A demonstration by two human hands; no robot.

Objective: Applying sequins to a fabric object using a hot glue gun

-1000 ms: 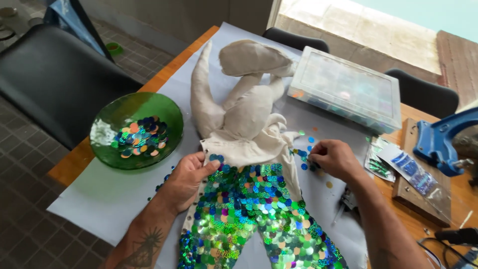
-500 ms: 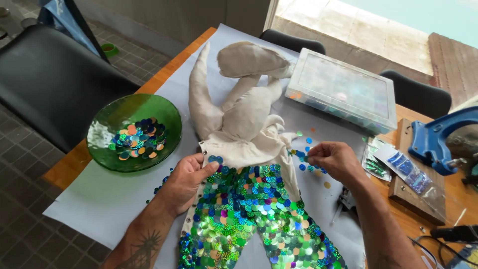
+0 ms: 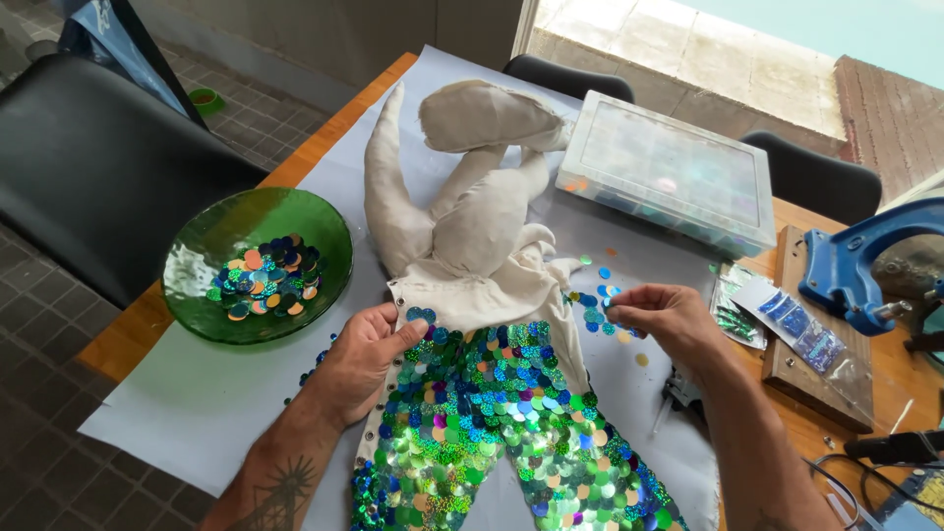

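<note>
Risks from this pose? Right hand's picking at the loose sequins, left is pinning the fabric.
1. The loose sequins lie scattered on the paper sheet by the right hand; a sweep of that wrist could likely scatter them further.
2. The left hand presses the sequined fabric piece at its bare edge; if it lifts, the piece may shift.
3. The green glass bowl sits near the table edge; a nudge might tip it off.
</note>
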